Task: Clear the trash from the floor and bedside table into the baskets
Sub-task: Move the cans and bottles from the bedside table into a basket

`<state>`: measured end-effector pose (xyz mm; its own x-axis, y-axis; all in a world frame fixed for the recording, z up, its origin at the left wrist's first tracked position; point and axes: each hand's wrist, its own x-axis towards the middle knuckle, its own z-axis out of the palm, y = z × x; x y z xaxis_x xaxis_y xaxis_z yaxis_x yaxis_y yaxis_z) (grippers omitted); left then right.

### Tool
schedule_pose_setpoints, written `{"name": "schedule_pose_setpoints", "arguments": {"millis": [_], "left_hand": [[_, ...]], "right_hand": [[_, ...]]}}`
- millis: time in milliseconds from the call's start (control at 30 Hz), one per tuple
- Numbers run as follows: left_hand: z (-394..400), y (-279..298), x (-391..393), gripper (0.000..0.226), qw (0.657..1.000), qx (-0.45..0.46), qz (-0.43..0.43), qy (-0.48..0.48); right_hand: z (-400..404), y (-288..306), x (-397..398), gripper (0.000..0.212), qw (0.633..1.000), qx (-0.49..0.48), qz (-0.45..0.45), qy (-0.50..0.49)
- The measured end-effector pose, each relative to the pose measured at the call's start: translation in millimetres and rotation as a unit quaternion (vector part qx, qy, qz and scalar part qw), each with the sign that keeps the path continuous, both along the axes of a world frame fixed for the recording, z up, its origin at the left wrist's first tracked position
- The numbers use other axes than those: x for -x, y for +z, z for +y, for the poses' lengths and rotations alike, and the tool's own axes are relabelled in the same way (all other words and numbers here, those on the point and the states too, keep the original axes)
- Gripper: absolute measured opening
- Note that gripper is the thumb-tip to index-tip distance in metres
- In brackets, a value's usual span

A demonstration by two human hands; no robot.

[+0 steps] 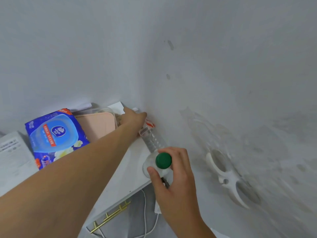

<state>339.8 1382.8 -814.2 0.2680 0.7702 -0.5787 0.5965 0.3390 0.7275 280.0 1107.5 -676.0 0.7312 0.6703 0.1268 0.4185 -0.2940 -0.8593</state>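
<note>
Two bottles coming off the bedside surface point(120, 179).

My right hand point(173, 174) grips a clear plastic bottle point(151, 166) by its green cap. My left hand point(135, 118) reaches to the far corner, closing on a ribbed bottle with a red-and-white label point(151, 134), though I can't tell if it's gripped. Beside my left arm sit a glossy blue wipes pack point(54, 136) and pink-lidded box point(96, 124). No baskets in sight.

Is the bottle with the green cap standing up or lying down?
Upright. The bottle stands on the bedside table, its green cap on and facing up, right hand gripping it.
</note>
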Motion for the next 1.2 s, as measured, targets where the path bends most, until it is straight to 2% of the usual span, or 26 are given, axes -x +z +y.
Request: {"name": "schedule_pose_setpoints", "arguments": {"millis": [67, 100, 200, 300, 433, 600, 700, 800, 900, 933, 1000, 1033, 1067, 1100, 1133, 1167, 1200], "left_hand": [[-11.3, 18.5, 10.0, 0.11, 1.0, 0.002, -0.024, -0.005], [-16.9, 25.3, 13.2, 0.108, 0.999, 0.004, -0.039, -0.02], [-36.6, 60.8, 27.0, 0.089, 0.997, -0.016, -0.065, -0.039], [-55.8, 99.6, 47.8, 0.08, 0.989, -0.099, -0.093, -0.052], [-86.8, 156.6, 91.9, 0.057, 0.972, -0.183, -0.141, -0.035], [-150.8, 212.9, 171.1, 0.07, 0.947, -0.257, -0.191, -0.035], [-207.9, 240.1, 210.4, 0.068, 0.935, -0.294, -0.184, -0.073], [-273.7, 252.0, 244.8, 0.078, 0.926, -0.314, -0.175, -0.116], [-345.0, 231.0, 255.0, 0.075, 0.941, -0.27, -0.13, -0.155], [-364.1, 216.6, 251.2, 0.07, 0.955, -0.216, -0.133, -0.152], [-414.1, 191.3, 245.2, 0.044, 0.98, -0.047, -0.158, -0.113], [-443.3, 187.8, 231.1, 0.039, 0.975, -0.023, -0.083, -0.205], [-472.1, 182.3, 217.5, 0.047, 0.962, 0.018, -0.072, -0.264], [-498.6, 176.3, 201.6, 0.065, 0.947, 0.055, -0.068, -0.309], [-523.3, 168.9, 183.5, 0.084, 0.952, 0.067, -0.088, -0.286], [-549.9, 165.6, 165.4, 0.088, 0.962, 0.004, -0.075, -0.262], [-573.7, 168.1, 151.8, 0.08, 0.955, -0.057, -0.104, -0.271]], "right_hand": [[-2.3, 1.2, 2.1, 0.034, 1.0, 0.002, 0.007, -0.004], [-3.7, 3.3, 4.4, 0.035, 1.0, 0.006, 0.015, -0.002], [-8.7, 12.2, 10.9, 0.032, 0.999, 0.018, 0.029, 0.009], [-16.3, 23.0, 18.0, 0.029, 0.999, 0.015, 0.031, 0.005], [-34.8, 42.5, 28.5, 0.026, 0.999, 0.019, 0.033, 0.001], [-82.7, 66.6, 55.3, 0.026, 0.998, 0.048, 0.034, 0.01], [-135.7, 68.9, 74.1, 0.026, 0.997, 0.063, 0.037, 0.024], [-205.3, 57.0, 77.7, 0.03, 0.995, 0.094, 0.018, 0.043], [-286.9, 36.2, 60.3, 0.042, 0.985, 0.171, 0.032, 0.021], [-315.4, 29.4, 51.6, 0.046, 0.98, 0.193, 0.038, 0.007], [-369.9, 20.6, 29.4, 0.048, 0.977, 0.206, 0.054, -0.017], [-395.1, 18.1, 16.5, 0.046, 0.976, 0.206, 0.057, -0.031], [-418.9, 15.3, 2.9, 0.044, 0.975, 0.207, 0.06, -0.046], [-440.0, 13.3, -10.3, 0.041, 0.973, 0.21, 0.071, -0.06], [-459.2, 11.3, -23.7, 0.038, 0.971, 0.209, 0.087, -0.073], [-475.9, 8.2, -37.7, 0.033, 0.971, 0.202, 0.098, -0.086], [-489.3, 4.5, -52.5, 0.029, 0.972, 0.19, 0.101, -0.099]]}}
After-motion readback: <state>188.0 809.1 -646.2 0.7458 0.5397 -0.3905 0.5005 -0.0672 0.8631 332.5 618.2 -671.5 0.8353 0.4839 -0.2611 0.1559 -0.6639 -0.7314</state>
